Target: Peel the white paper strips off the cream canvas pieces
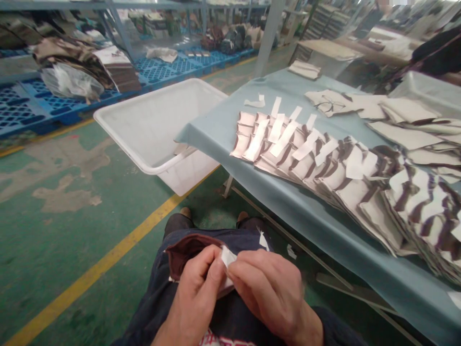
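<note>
— So, what are the hands holding at the bottom centre of the frame?

— Both are pinching a small white strip [228,256], which is sticking up between the fingertips, its long axis running up and slightly to the right. The left hand [196,288] is clamping it from the left with thumb and forefinger; the right hand [273,290] is closing on it from the right.

— And under it?

— A dark maroon fabric piece [183,252] is lying across the lap, spreading out to the left of the grip, its light lining showing beneath the fingers.

— Any writing readable?

— None can be made out. Similar pieces [324,168] with white strips are lying overlapped in a row on the blue table [216,132] at right, and a white tub [151,125] is standing upper left of it.
</note>
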### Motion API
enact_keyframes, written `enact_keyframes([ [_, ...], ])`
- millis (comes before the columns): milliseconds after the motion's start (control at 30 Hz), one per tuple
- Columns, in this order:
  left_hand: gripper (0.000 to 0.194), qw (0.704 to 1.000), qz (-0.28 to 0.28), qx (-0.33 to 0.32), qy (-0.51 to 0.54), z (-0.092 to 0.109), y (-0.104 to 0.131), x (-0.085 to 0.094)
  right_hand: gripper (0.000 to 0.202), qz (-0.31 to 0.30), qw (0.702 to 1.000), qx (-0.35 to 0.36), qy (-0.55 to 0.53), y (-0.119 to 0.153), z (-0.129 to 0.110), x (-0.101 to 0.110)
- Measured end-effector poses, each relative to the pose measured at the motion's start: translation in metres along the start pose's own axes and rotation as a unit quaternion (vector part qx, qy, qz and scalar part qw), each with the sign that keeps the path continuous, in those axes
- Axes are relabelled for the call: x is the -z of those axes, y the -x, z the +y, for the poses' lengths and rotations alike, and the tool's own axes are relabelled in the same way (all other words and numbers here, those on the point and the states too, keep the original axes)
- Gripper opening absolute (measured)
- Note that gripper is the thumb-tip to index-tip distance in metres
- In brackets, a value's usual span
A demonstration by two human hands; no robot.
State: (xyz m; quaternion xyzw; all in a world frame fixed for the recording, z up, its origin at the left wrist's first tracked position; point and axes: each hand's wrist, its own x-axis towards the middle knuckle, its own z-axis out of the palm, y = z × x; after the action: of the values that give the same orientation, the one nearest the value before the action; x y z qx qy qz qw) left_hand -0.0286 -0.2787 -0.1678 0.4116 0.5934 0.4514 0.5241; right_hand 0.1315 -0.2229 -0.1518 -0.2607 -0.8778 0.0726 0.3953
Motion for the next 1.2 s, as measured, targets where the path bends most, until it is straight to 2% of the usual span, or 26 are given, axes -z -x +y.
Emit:
enact_keyframes([
  [100, 0.044, 1.000, 0.005, -0.010, 0.004, 0.002, 0.003, 0.000, 0.033, -0.033, 0.999, 0.038, 0.007, 0.003, 0.000, 0.004],
  [267, 0.051, 0.999, -0.013, -0.005, 0.029, -0.006, 0.008, 0.004, 0.035, -0.029, 0.999, 0.031, -0.002, 0.006, -0.002, 0.004],
  [467, 0.049, 0.998, 0.014, 0.014, 0.064, -0.024, 0.010, 0.003, 0.036, -0.025, 1.000, 0.009, -0.005, 0.006, -0.005, 0.000],
  [700, 0.048, 0.995, 0.021, 0.020, 0.096, -0.022, 0.010, 0.000, 0.014, -0.027, 0.996, -0.075, -0.048, 0.018, -0.007, -0.009],
  [833, 0.048, 0.997, 0.003, 0.007, 0.078, -0.021, 0.010, 0.001, 0.013, -0.016, 0.984, -0.141, -0.107, 0.016, -0.010, -0.010],
  [933, 0.047, 0.999, -0.004, 0.005, 0.045, -0.020, 0.009, 0.002, 0.016, 0.021, 0.942, -0.248, -0.226, 0.010, -0.013, -0.002],
  [1000, 0.047, 1.000, 0.006, 0.002, 0.022, -0.019, 0.008, 0.001, 0.021, 0.017, 0.886, -0.360, -0.291, 0.007, -0.017, 0.006],
  [1067, 0.048, 1.000, 0.021, -0.001, 0.001, -0.018, 0.006, 0.000, 0.025, -0.008, 0.813, -0.471, -0.343, 0.005, -0.022, 0.012],
  [1133, 0.048, 1.000, 0.027, 0.004, -0.011, -0.020, 0.006, 0.000, 0.027, -0.021, 0.748, -0.542, -0.383, 0.004, -0.027, 0.013],
  [1200, 0.046, 0.999, 0.038, 0.012, -0.015, -0.022, 0.008, 0.001, 0.028, -0.018, 0.727, -0.563, -0.392, 0.005, -0.029, 0.010],
])
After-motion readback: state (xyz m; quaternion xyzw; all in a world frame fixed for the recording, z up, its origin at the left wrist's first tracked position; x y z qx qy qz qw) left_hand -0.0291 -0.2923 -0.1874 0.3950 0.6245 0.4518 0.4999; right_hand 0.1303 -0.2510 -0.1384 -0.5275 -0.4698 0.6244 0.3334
